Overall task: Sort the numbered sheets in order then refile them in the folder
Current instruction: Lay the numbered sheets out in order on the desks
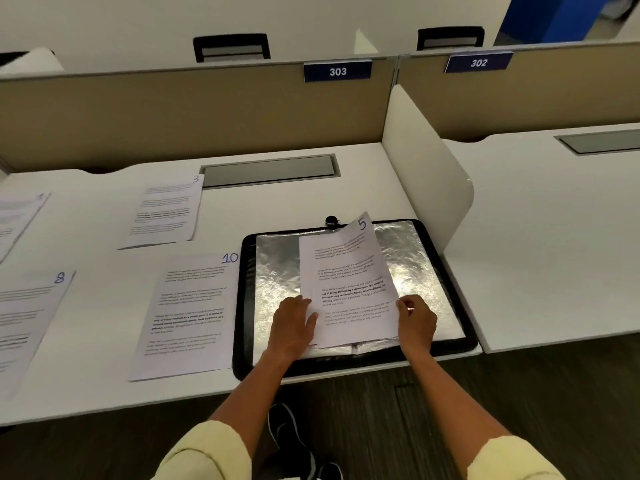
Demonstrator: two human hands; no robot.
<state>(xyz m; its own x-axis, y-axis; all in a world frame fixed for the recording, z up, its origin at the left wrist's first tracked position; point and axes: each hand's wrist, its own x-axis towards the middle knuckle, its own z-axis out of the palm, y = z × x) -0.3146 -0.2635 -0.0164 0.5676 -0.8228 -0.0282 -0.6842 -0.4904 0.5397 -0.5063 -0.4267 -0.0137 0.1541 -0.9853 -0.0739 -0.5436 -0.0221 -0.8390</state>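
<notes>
A black-edged folder (446, 271) with a shiny silver inside lies open on the white desk. Over it a small stack of sheets, topped by the sheet marked 5 (349, 278), is held up and tilted. My left hand (294, 323) grips the stack's lower left edge and my right hand (417, 322) grips its lower right edge. Sheet 10 (188, 313) lies flat just left of the folder. Sheet 3 (164, 213) lies farther back. Sheet 8 (27, 320) sits at the left edge, and another sheet (15, 216) lies behind it, its number too faint to read.
A white divider panel (422, 161) stands right of the folder, a beige partition (190, 109) with label 303 behind. A grey cable hatch (270, 169) is set in the desk near sheet 3. The desk's front edge runs under the folder; my shoe (287, 434) shows on the floor below.
</notes>
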